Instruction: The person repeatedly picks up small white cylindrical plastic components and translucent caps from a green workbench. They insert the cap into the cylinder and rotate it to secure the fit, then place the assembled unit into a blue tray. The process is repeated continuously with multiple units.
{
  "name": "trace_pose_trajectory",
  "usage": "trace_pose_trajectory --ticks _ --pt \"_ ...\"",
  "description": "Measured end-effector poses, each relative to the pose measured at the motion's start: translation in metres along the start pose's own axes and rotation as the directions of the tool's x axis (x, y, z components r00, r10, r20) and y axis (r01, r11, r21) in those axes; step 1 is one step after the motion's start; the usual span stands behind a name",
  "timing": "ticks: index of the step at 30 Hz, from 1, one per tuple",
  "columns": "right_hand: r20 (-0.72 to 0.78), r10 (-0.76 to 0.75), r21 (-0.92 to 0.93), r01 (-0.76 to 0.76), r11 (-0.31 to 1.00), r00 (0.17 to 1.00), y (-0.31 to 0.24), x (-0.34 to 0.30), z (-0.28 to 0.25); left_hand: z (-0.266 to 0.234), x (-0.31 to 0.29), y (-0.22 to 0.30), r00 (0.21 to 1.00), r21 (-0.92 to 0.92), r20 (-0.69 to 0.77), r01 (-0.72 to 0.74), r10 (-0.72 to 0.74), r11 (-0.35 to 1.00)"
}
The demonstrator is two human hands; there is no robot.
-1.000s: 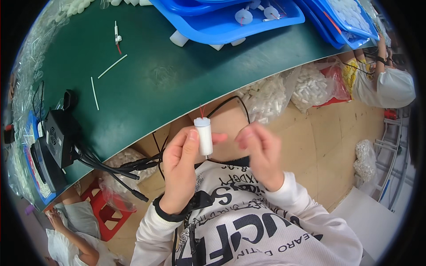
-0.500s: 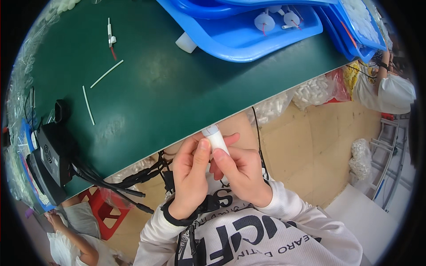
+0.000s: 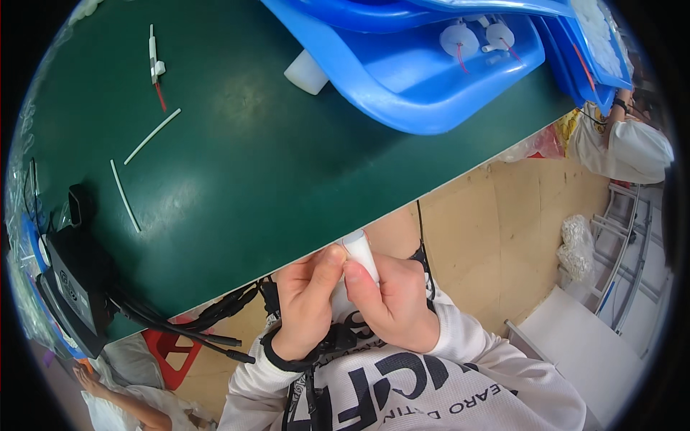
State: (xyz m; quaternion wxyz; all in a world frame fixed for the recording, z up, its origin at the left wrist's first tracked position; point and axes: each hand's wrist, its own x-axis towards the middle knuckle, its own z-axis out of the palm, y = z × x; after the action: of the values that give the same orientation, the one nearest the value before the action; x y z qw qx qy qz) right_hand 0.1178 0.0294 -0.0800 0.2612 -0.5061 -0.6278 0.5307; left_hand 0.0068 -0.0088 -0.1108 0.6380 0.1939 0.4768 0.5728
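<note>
A small white cylinder (image 3: 359, 253) is being pinched between both hands, just below the near edge of the green table (image 3: 237, 179) and above the person's lap. Its long axis is running slightly tilted from upright in the picture, its rounded top end pointing up and a little left toward the table edge; the lower end is being hidden by the fingers. The left hand (image 3: 305, 302) is being closed around it, thumb pressed against its side; the right hand (image 3: 392, 302) is being wrapped on it from the other side, thumb tip laid on the cylinder's front — the two thumbs nearly touching.

Plastic bags are being shown at three places: a crinkled clear bag (image 3: 575, 244) on the floor at the right, a red-and-clear bag (image 3: 539, 147) under the table's far right corner, and clear wrapping along the far left rim. A black box (image 3: 72, 287) with a pale label is sitting at the table's left edge, black cables (image 3: 187, 323) trailing from it. Blue trays (image 3: 431, 79) are being stacked at the top, white round parts (image 3: 460, 37) lying inside — a white cup-shaped piece (image 3: 307, 72) just beside them. Two thin white tubes (image 3: 136, 165) are lying on the green surface.
</note>
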Motion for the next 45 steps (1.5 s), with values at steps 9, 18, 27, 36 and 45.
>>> trace_pose_trajectory --ticks 9,18,27,36,45 --pt "0.019 0.120 0.064 -0.121 0.991 0.993 -0.014 0.000 -0.001 0.011 0.006 0.007 1.000 -0.236 0.011 -0.005 0.008 0.972" --pt "0.139 0.264 0.128 -0.282 0.951 0.954 -0.026 0.004 -0.013 0.015 0.003 0.012 0.989 -0.263 0.037 0.149 -0.144 0.953" --pt "0.267 0.260 0.278 -0.332 0.901 0.928 -0.008 0.001 -0.019 0.013 -0.001 0.014 0.996 -0.135 0.080 0.043 -0.033 0.990" --pt "0.210 -0.195 0.107 0.176 0.979 0.958 0.002 0.003 -0.062 0.004 -0.024 0.027 0.984 0.078 0.169 -0.077 0.063 0.994" --pt "0.385 -0.393 0.236 0.322 0.917 0.835 -0.031 0.022 -0.072 0.016 -0.049 0.047 0.918 0.614 0.290 -0.395 0.270 0.684"
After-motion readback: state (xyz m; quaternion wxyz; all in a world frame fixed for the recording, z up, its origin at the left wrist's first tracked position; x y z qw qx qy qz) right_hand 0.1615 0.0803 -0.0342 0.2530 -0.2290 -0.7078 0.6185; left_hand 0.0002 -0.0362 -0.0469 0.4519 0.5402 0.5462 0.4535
